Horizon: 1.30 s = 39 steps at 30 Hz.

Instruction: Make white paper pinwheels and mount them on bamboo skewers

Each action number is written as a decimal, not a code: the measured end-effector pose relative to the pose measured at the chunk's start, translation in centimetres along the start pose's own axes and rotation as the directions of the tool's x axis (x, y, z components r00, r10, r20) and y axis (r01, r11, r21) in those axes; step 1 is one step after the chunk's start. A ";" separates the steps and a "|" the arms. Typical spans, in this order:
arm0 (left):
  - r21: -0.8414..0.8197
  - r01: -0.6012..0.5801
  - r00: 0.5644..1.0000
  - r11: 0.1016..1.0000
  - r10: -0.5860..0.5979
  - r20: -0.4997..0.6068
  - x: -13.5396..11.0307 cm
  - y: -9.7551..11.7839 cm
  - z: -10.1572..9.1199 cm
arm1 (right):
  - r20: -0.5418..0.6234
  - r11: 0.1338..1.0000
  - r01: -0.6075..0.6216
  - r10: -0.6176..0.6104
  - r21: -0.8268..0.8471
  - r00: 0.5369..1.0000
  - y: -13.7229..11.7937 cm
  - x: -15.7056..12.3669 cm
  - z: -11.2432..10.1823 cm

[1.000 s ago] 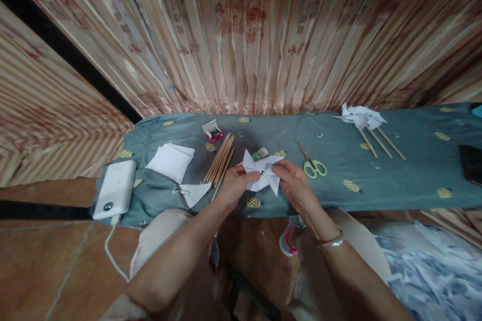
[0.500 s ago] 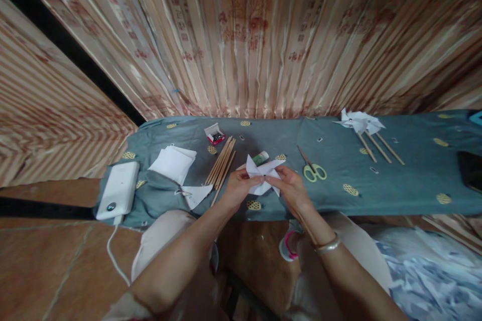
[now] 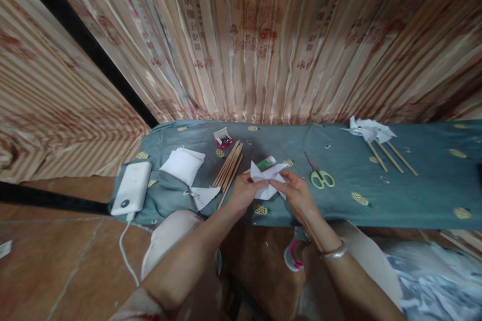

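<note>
A white paper pinwheel point(image 3: 266, 191) is held between both hands over the front edge of the cloth-covered table point(image 3: 331, 210). My left hand point(image 3: 244, 191) pinches its left side, thumb near the centre. From the right, my right hand point(image 3: 295, 190) grips it, that thumb also pressed toward the middle. Just behind the pinwheel lies a green tube with a white cap point(image 3: 266, 162), partly covered by it. A bundle of wooden sticks point(image 3: 228, 166) lies left of my left hand. Scissors with light green handles point(image 3: 321, 177) rest right of my right hand.
Farther left are a stack of white paper point(image 3: 183, 164), a cut paper piece point(image 3: 204, 196) and a small open box of pins point(image 3: 223, 139). A white power bank point(image 3: 131, 188) with a cable sits at the left end. Finished pinwheels on sticks point(image 3: 371, 130) lie at right.
The whole view has shifted, so the table appears slightly right and lower. Both thumbs have come closer together over the pinwheel's centre, which is now more covered.
</note>
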<state>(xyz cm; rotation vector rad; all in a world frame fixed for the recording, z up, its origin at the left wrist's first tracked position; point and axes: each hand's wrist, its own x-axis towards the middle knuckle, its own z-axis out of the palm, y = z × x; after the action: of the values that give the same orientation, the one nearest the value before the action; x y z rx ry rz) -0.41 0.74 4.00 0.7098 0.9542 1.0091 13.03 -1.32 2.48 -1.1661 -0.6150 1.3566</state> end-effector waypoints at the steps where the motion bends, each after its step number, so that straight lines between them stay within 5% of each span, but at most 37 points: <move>1: -0.002 0.000 1.000 1.000 0.000 0.003 0.0 0.0 0.0 | 0.003 1.000 0.001 -0.001 0.001 1.000 0.0 0.0 0.0; 9: 0.061 -0.041 0.999 0.997 0.043 -0.020 0.8 0.6 -0.9 | -0.005 0.999 0.044 -0.044 0.013 0.999 -0.7 0.3 -0.4; 13: 0.394 -0.196 0.967 0.898 0.244 -0.076 2.5 1.6 -2.9 | -0.034 0.997 0.076 -0.076 0.012 0.997 -1.8 0.6 -1.4; 15: 0.724 -0.272 0.913 0.634 0.408 -0.015 3.1 2.2 -4.1 | -0.042 0.997 0.074 -0.073 0.018 0.996 -2.1 0.7 -1.9; 18: 0.978 -0.194 0.901 0.076 0.407 0.147 3.4 2.9 -5.5 | -0.037 0.998 0.068 -0.068 0.015 0.997 -2.4 0.7 -2.4; 20: 0.986 -0.147 0.914 -0.076 0.371 0.165 3.3 3.1 -6.0 | -0.032 0.998 0.069 -0.069 0.009 0.997 -2.4 0.7 -2.6; 29: 0.962 -0.136 0.922 -0.239 0.325 0.211 2.8 2.8 -5.7 | -0.034 0.996 0.077 -0.075 0.042 0.997 -2.7 0.4 -2.5; 39: 0.962 -0.079 0.934 -0.263 0.319 0.164 2.8 3.6 -5.4 | -0.042 0.996 0.086 -0.084 0.029 0.996 -3.0 0.2 -2.9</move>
<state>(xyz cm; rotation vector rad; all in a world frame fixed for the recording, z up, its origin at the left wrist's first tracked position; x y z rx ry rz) -5.98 5.02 3.83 2.3490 1.8481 0.2459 16.89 -1.39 4.08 -1.1279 -0.6062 1.2635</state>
